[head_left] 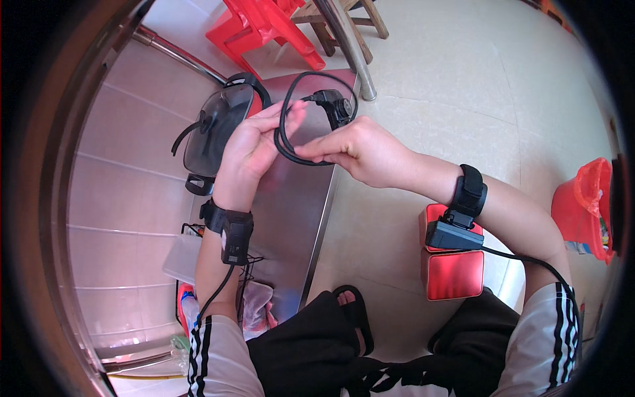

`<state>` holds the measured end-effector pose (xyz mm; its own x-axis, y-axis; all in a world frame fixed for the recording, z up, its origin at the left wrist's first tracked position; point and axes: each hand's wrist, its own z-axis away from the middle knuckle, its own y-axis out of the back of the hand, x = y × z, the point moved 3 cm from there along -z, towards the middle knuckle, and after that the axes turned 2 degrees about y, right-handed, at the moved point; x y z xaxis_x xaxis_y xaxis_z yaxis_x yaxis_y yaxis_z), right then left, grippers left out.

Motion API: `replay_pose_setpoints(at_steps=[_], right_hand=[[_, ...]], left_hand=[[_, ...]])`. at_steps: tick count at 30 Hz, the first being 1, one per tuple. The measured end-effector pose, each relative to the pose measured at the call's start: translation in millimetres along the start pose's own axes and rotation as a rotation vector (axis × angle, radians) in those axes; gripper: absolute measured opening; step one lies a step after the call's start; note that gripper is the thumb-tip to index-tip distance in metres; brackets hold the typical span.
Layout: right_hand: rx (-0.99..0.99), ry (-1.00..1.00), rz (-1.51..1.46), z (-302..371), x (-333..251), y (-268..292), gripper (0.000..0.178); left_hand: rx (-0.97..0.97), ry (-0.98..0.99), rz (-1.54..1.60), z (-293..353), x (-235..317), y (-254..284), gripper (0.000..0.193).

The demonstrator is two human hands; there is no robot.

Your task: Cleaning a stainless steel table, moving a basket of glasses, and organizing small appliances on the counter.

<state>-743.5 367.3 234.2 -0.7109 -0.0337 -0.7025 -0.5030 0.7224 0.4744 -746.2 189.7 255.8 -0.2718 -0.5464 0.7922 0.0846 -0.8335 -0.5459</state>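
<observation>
A thin black power cord (282,119) hangs in loose loops between my hands. My right hand (357,152) pinches the lower part of the loops between thumb and fingers. My left hand (259,137) is open, palm up, its fingers stretched out beside and partly behind the left side of the loops. One end of the cord runs to a black controller-like block with a round knob (335,109), beyond my right hand over the metal surface. A rectangular electric pan with a glass lid and black handles (221,129) stands left of my left hand.
The pan rests on a shiny metal tabletop (291,218) against a tiled wall. A wire rack and a cloth (258,308) lie nearer to me. Red tins (454,274) stand right of my knees, with a red bin (582,208) farther right. A red plastic stool (264,30) is at the back.
</observation>
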Motion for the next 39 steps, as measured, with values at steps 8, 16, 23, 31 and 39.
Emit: replay_pose_setpoints(at_steps=[8,16,23,31,39], right_hand=[[-0.054,0.192,0.038,3.8,3.8,-18.2,0.038],[-0.211,0.026,0.034,27.6,14.4,-41.9,0.066],[-0.282,-0.176,-0.008,32.8,23.6,-36.1,0.054],[-0.379,-0.311,0.01,44.6,32.8,-24.5,0.031],[-0.336,-0.36,0.018,64.7,21.7,-12.5,0.027]], left_hand=[[0.037,0.1,0.066,7.1,11.4,-2.3,0.03],[-0.085,-0.154,-0.149,20.6,56.5,8.3,0.03],[0.162,-0.402,-0.081,36.7,122.1,50.1,0.023],[0.332,-0.54,-0.15,9.0,196.2,88.9,0.019],[0.303,-0.639,-0.103,-17.1,226.9,162.7,0.009]])
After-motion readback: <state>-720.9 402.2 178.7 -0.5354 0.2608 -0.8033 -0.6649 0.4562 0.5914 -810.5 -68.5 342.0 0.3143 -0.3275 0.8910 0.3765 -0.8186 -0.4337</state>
